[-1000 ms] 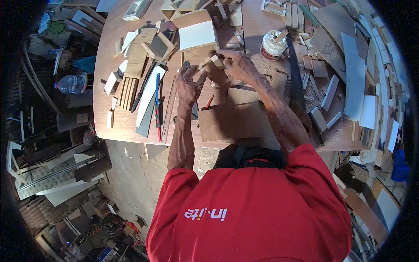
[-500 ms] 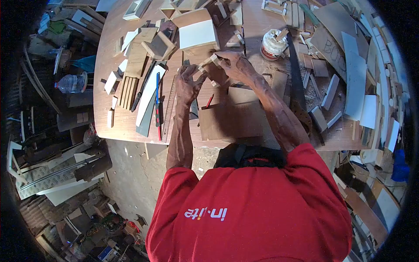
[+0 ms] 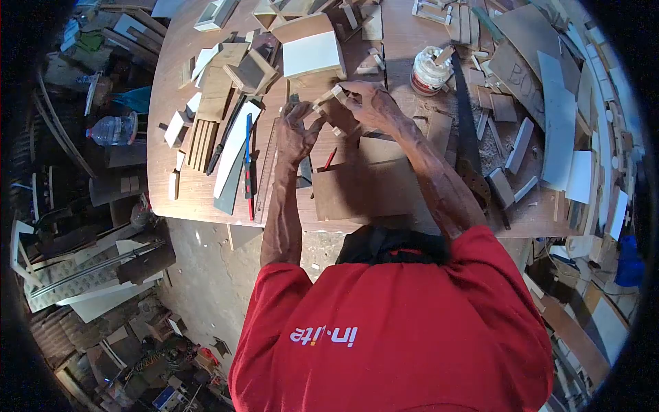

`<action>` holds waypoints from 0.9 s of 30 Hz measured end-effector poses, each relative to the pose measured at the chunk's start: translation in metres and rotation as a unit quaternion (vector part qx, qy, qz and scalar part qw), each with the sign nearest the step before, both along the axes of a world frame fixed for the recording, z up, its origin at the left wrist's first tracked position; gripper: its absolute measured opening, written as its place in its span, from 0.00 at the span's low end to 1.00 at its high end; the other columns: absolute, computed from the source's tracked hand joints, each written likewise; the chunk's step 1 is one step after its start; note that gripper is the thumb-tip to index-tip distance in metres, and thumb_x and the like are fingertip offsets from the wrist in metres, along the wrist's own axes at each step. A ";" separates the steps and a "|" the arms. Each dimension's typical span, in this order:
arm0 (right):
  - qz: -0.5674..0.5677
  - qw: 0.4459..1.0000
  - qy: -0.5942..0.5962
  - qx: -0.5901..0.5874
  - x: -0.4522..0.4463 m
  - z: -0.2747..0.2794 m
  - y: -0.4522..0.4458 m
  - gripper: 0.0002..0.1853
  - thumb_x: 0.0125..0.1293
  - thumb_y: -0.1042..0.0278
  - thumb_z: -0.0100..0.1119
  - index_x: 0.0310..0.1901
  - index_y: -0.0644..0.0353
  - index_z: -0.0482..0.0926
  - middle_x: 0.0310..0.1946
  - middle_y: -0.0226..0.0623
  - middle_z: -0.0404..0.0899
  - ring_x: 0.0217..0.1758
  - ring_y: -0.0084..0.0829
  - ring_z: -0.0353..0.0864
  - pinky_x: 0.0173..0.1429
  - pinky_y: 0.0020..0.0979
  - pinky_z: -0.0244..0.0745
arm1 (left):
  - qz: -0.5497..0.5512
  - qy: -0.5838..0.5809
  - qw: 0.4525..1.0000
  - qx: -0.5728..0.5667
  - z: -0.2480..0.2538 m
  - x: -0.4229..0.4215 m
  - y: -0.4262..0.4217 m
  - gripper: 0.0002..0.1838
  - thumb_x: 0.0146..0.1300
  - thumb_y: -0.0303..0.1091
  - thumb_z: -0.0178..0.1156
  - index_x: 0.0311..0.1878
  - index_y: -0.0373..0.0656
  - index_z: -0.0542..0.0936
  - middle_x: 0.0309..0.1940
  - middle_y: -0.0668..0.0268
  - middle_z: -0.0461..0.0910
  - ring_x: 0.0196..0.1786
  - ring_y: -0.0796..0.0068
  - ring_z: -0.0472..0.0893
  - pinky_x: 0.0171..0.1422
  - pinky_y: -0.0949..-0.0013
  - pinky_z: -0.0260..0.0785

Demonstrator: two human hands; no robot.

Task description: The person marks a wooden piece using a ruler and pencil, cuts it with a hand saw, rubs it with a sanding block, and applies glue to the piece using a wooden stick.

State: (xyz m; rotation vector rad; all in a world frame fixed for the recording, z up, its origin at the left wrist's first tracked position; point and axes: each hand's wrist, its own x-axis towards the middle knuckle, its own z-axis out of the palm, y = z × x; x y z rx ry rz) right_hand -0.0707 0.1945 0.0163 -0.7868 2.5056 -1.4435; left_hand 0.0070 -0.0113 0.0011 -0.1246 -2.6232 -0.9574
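Note:
A small pale wooden piece (image 3: 327, 99) with blocky ends is held between my two hands above the table. My left hand (image 3: 296, 132) pinches its left end, fingers curled. At its right end, the fingers of my right hand (image 3: 371, 104) are closed on it. A small wooden block (image 3: 338, 131) shows just below the piece; whether it is joined to it I cannot tell. Nearer my body lie a brown board (image 3: 364, 190) and a red pencil (image 3: 330, 158). Beyond my hands stands a wooden box with a white panel (image 3: 311, 55).
An open jar of white paste (image 3: 431, 71) stands at the right, beside a long dark saw (image 3: 467, 117). Left of my left arm lie a blue-and-red tool (image 3: 248, 158), a white strip (image 3: 231, 154) and slatted wood (image 3: 202, 146). Wood offcuts and boards (image 3: 520, 82) crowd the right side.
Both hands stay nearly in place around the wooden piece. My left hand and forearm have shifted very slightly left.

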 end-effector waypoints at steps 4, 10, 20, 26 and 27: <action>0.001 1.000 0.017 -0.004 -0.002 -0.006 -0.001 0.15 0.68 0.59 0.55 0.49 0.61 0.79 0.33 0.51 0.80 0.35 0.46 0.81 0.41 0.40 0.74 | -0.021 -0.010 1.000 -0.009 0.003 0.002 -0.003 0.23 0.51 0.35 0.73 0.47 0.32 0.79 0.43 0.53 0.80 0.45 0.60 0.81 0.48 0.64 0.74; 0.004 1.000 0.016 0.013 -0.003 -0.010 -0.002 0.18 0.69 0.57 0.55 0.53 0.61 0.78 0.41 0.49 0.83 0.43 0.45 0.83 0.46 0.38 0.76 | -0.019 -0.039 0.999 0.009 0.007 0.002 -0.002 0.22 0.54 0.36 0.71 0.48 0.32 0.79 0.43 0.52 0.79 0.46 0.59 0.81 0.49 0.64 0.73; -0.012 1.000 0.021 0.017 -0.001 -0.011 -0.004 0.13 0.65 0.62 0.56 0.44 0.63 0.77 0.36 0.49 0.81 0.38 0.45 0.82 0.41 0.40 0.76 | -0.010 -0.058 0.995 0.074 0.008 0.002 0.001 0.21 0.52 0.37 0.69 0.45 0.34 0.81 0.43 0.50 0.79 0.46 0.50 0.80 0.52 0.58 0.72; 0.028 0.995 0.071 0.059 -0.005 -0.014 -0.003 0.10 0.63 0.64 0.55 0.37 0.63 0.75 0.32 0.47 0.79 0.36 0.45 0.82 0.38 0.41 0.77 | 0.001 -0.056 0.987 0.151 -0.003 0.002 0.000 0.15 0.65 0.37 0.61 0.44 0.32 0.79 0.41 0.54 0.80 0.42 0.65 0.79 0.48 0.67 0.70; 0.030 0.995 0.071 0.059 -0.006 -0.017 -0.003 0.09 0.63 0.65 0.54 0.36 0.63 0.74 0.31 0.46 0.78 0.35 0.45 0.82 0.38 0.40 0.78 | 0.001 -0.056 0.987 0.151 0.003 0.001 0.003 0.15 0.65 0.37 0.61 0.44 0.32 0.79 0.41 0.54 0.80 0.42 0.65 0.79 0.48 0.67 0.70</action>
